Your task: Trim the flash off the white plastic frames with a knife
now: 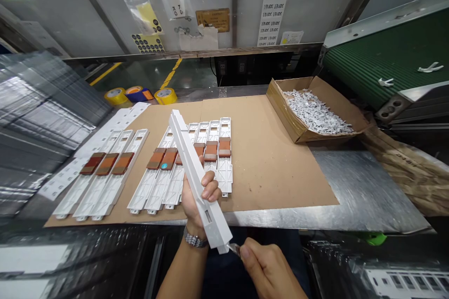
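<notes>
With my left hand [189,205] I hold one long white strip [192,166] — it is tilted in the air above the near part of the counter [366,191], its lower end toward me, and my fingers are wrapped firmly around its lower half. In my right hand [270,261] the fingers are pinched on a small metal tool [235,249]; its tip is right at the lower end of the strip, but I cannot tell exactly which kind of tool it is. On my left wrist I wear a metal watch [195,239]. Behind the strip, on a flat cardboard sheet [277,163], there lies a row of white trays [224,170], with reddish-brown blocks [225,147] across them, and one of these blocks carries a round blue sticker [163,166]. More to the left are three similar trays [105,191], each also with such a block. At the far right corner of the sheet stands an open cardboard box [282,110], filled with small white pieces [315,111] — near it is a green conveyor belt [389,58].
</notes>
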